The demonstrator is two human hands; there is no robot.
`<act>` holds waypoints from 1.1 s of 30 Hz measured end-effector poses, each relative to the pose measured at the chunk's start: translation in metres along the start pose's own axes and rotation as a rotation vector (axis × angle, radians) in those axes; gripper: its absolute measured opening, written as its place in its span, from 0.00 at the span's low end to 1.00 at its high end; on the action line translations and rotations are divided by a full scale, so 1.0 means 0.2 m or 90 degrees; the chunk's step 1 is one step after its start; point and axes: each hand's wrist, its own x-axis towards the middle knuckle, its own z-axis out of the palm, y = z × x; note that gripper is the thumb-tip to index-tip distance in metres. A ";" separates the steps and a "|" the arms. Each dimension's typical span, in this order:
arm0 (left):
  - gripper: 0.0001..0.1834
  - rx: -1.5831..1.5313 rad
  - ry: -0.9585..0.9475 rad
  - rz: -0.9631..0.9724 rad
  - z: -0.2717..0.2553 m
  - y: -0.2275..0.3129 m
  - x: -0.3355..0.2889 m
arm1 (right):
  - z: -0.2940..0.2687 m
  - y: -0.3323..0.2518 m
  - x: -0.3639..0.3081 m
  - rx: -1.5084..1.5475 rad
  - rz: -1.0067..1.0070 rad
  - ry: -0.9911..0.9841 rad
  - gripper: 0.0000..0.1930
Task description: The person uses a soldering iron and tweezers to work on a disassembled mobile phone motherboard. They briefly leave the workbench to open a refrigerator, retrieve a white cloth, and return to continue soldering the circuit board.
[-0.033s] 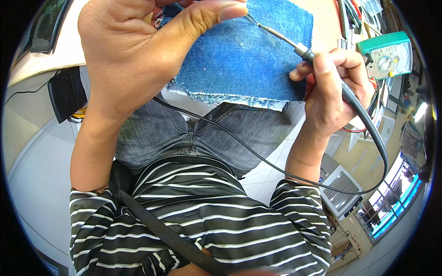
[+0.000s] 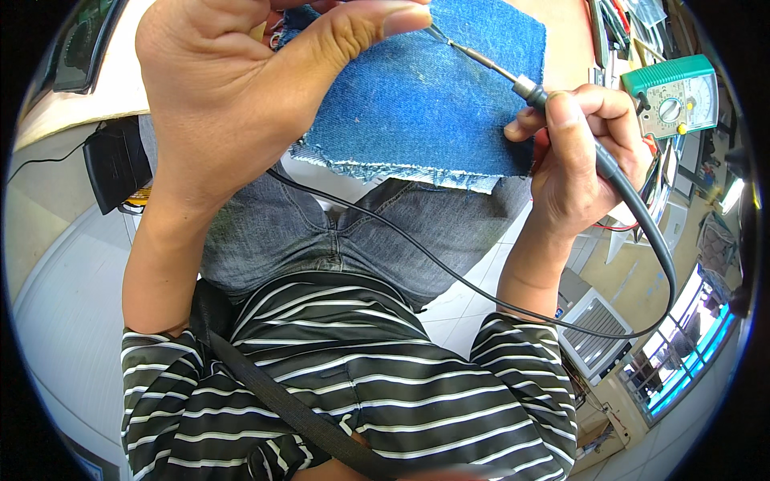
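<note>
1. For steady work, my left hand (image 2: 233,88) should act as a still clamp, with only the other hand making adjustments. Its forearm rises from the lower left, thumb side toward me, the thumb stretched rightward near the upper edge. The thumb seems pressed against a fingertip, pinching a slender metal piece (image 2: 436,33) (the opposing fingertip is largely cut off, so I judge by how the piece juts out).

2. That piece pokes down and right from my thumb, over the blue denim cloth (image 2: 409,112). I'd leave it just this exposed: enough room to work on, little enough that it can't wobble.

3. At its end comes the bare point of what looks like a soldering iron (image 2: 525,86). The two ends are touching or very nearly so; I can't tell which. A light, square contact would serve better than pushing, and I'd treat the point as hot and my thumb as too close for a slip.

4. My right hand (image 2: 581,152) is closed round the iron's dark handle, pen-fashion, thumb along the near side and fingers wrapped behind. The forearm comes up from below; the shaft slants up and left.

5. The black cable (image 2: 473,284) loops out rightward before meeting the handle; that slack should spare my wrist any tug.
</note>
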 end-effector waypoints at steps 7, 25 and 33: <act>0.07 -0.002 -0.002 0.007 0.00 0.00 0.00 | 0.00 0.00 0.00 0.005 0.000 0.001 0.08; 0.14 0.085 -0.023 -0.016 -0.05 0.11 -0.01 | -0.03 0.00 -0.02 0.013 0.016 0.070 0.09; 0.13 0.202 -0.036 0.082 -0.06 0.16 0.02 | -0.04 0.00 -0.01 0.102 0.030 0.122 0.07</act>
